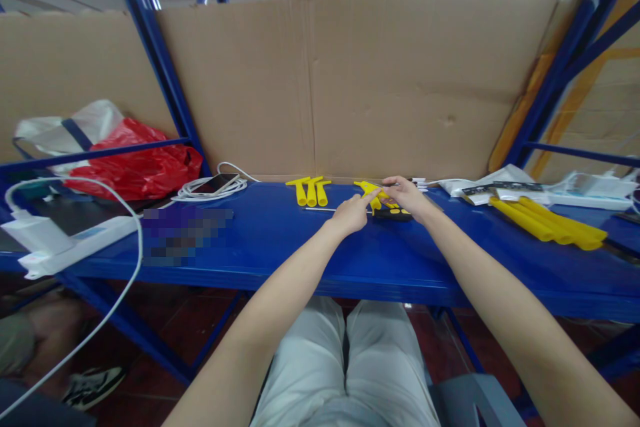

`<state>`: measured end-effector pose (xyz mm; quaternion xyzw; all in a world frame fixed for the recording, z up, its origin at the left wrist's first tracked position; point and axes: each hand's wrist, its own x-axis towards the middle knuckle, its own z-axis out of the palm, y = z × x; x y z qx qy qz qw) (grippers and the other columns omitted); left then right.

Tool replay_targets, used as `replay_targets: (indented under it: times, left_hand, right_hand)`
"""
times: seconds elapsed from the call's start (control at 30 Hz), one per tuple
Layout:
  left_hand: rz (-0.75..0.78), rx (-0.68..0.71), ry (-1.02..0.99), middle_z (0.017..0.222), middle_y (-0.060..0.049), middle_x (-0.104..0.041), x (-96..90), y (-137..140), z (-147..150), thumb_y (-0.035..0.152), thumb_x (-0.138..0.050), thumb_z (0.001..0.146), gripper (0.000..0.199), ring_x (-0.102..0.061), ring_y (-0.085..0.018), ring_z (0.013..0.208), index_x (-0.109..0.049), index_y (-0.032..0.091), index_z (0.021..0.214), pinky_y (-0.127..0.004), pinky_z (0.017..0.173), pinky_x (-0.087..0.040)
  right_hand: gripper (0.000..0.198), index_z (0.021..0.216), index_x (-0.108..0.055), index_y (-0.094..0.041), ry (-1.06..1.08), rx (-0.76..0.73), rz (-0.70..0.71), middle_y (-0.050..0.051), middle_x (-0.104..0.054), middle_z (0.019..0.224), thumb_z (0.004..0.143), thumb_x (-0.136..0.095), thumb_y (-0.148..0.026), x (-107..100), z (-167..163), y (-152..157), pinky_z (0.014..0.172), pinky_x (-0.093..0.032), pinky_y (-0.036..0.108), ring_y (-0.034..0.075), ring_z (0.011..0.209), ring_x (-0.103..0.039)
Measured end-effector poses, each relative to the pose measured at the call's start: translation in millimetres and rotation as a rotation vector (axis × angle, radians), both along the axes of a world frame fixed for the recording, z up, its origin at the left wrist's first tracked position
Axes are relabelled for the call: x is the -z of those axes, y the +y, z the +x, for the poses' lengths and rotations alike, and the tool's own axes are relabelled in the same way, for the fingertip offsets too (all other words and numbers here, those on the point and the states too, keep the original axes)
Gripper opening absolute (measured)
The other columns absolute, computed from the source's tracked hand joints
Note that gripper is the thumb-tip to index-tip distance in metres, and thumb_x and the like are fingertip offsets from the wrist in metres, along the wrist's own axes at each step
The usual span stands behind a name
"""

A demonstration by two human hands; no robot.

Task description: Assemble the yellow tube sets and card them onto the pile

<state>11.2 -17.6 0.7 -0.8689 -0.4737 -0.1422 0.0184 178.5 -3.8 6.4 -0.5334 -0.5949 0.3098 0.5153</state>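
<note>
A yellow T-shaped plastic piece is between my hands at the back of the blue table. My left hand closes on it from the left, index finger stretched along it. From the right, my right hand grips the same piece, its fingers partly covering it. Just below my hands lies a screwdriver with a black and yellow handle, its thin shaft pointing left. Three similar yellow T-shaped pieces lie side by side to the left of my left hand.
Yellow tubes and packets lie at the right. At the left are a phone on a coiled white cable, a power strip and a red plastic bag. Cardboard walls the back. Another person's leg shows lower left.
</note>
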Motion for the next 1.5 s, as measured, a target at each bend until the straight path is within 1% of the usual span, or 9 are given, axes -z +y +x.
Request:
replay_targets:
  times: [0.2,0.33,0.4,0.5,0.63,0.77,0.9,1.13,1.5]
  left_hand:
    - [-0.003,0.016,-0.031,0.115,-0.01,-0.056,-0.2,3,-1,0.017,-0.038,0.091,0.061,-0.061,-0.024,0.104,-0.023,0.033,0.148,-0.033,0.088,-0.045]
    - [-0.019,0.003,-0.128,0.115,-0.009,-0.056,-1.0,8,-1,0.016,-0.041,0.09,0.062,-0.06,-0.022,0.106,-0.025,0.033,0.147,-0.032,0.091,-0.045]
    - [-0.066,-0.028,-0.234,0.118,-0.009,-0.055,-1.2,11,-2,0.014,-0.043,0.089,0.063,-0.062,-0.019,0.1,-0.027,0.032,0.147,-0.029,0.087,-0.048]
    - [-0.257,-0.026,-0.414,0.128,-0.01,-0.051,-1.5,13,-2,0.011,-0.042,0.087,0.067,-0.065,-0.012,0.076,-0.024,0.034,0.148,-0.025,0.069,-0.053]
    - [-0.494,-0.018,-0.624,0.131,-0.01,-0.052,-3.3,12,-1,0.009,-0.042,0.086,0.072,-0.059,-0.006,0.058,-0.018,0.036,0.148,-0.021,0.052,-0.051]
    - [-0.653,-0.087,-0.813,0.124,-0.008,-0.058,-7.1,14,-1,0.009,-0.042,0.087,0.074,-0.058,-0.006,0.059,-0.011,0.035,0.15,-0.018,0.051,-0.05]
    - [-0.753,-0.102,-0.912,0.122,-0.008,-0.059,-9.6,17,-3,0.011,-0.042,0.089,0.074,-0.059,-0.005,0.06,-0.009,0.035,0.15,-0.017,0.052,-0.05]
    - [-0.869,-0.039,-0.965,0.111,-0.006,-0.063,-10.6,13,0,0.01,-0.044,0.087,0.075,-0.058,-0.006,0.059,-0.012,0.034,0.15,-0.017,0.05,-0.048]
    - [-0.919,0.0,-1.094,0.119,-0.011,-0.059,-9.6,11,1,0.004,-0.045,0.084,0.079,-0.048,-0.003,0.043,-0.011,0.03,0.15,-0.017,0.039,-0.04]
  right_hand:
    - [0.014,0.097,-0.056,-0.017,0.004,-0.049,0.049,0.001,-0.066,0.067,0.084,-0.059,-0.021,1,1,0,0.068,-0.052,0.026,0.011,0.062,-0.064]
    - [0.018,0.101,-0.057,-0.017,-0.027,-0.101,0.105,0.003,-0.068,0.072,0.086,-0.056,-0.028,0,5,3,0.069,-0.052,0.026,0.012,0.063,-0.064]
    - [0.023,0.106,-0.057,-0.016,-0.113,-0.054,0.154,0.005,-0.069,0.075,0.088,-0.051,-0.029,0,13,6,0.07,-0.052,0.028,0.013,0.064,-0.064]
    - [0.025,0.107,-0.061,-0.014,-0.438,0.177,0.189,0.009,-0.07,0.08,0.087,-0.047,-0.022,5,35,13,0.077,-0.05,0.031,0.018,0.075,-0.065]
    - [0.029,0.102,-0.069,-0.019,-0.836,0.448,0.04,0.013,-0.069,0.098,0.082,-0.048,-0.016,15,74,19,0.085,-0.046,0.036,0.025,0.097,-0.063]
    - [0.032,0.104,-0.072,-0.023,-0.919,0.52,-0.168,0.014,-0.065,0.11,0.079,-0.053,-0.017,23,99,22,0.089,-0.044,0.047,0.031,0.108,-0.057]
    - [0.035,0.107,-0.073,-0.027,-0.925,0.554,-0.295,0.015,-0.061,0.119,0.076,-0.059,-0.018,24,102,18,0.096,-0.036,0.058,0.038,0.122,-0.045]
    - [0.041,0.119,-0.067,-0.029,-0.94,0.55,-0.363,0.016,-0.054,0.13,0.08,-0.057,-0.021,21,96,12,0.097,-0.032,0.062,0.04,0.126,-0.039]
    - [0.049,0.132,-0.055,-0.032,-1.069,0.501,-0.397,0.01,-0.046,0.14,0.085,-0.044,-0.023,25,93,16,0.097,-0.036,0.059,0.037,0.127,-0.039]
